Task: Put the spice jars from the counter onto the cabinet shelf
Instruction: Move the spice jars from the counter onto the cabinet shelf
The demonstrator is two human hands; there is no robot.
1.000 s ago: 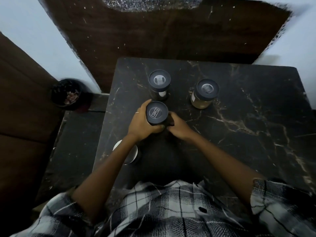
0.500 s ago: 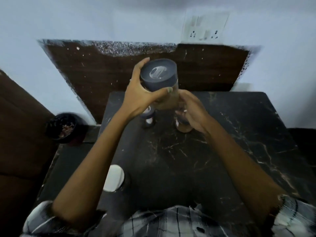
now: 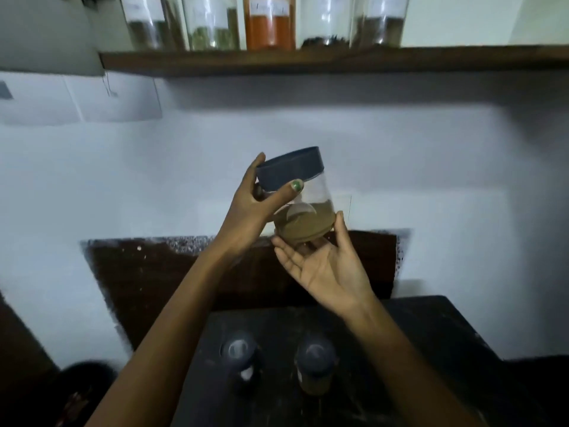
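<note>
**Q:** From the head view, where is the jar and how is it held?

**A:** The spice jar, clear with a dark blue lid and brown powder in the bottom, is in mid-air, tilted, well below the wooden shelf and well above the counter. The left hand has its grip clamped round the lid end, thumb across the front. The right hand lies palm up under the base with fingers spread apart, cradling rather than clasping.

**Q:** What could go wrong from here?

**A:** I'd judge the tilt the main risk: the hold is mostly on the lid, so if the lid is loose the body could drop or spill. The support below is only an open palm, so a slip is possible on the way up.

**Q:** What else is around, and what is in the way?

**A:** Tall glass jars already line the shelf, one filled with orange powder; they are packed close, so a free gap looks scarce there. Two more dark-lidded jars, one left and one right, stand on the counter beneath the arms. A white wall lies behind.
</note>
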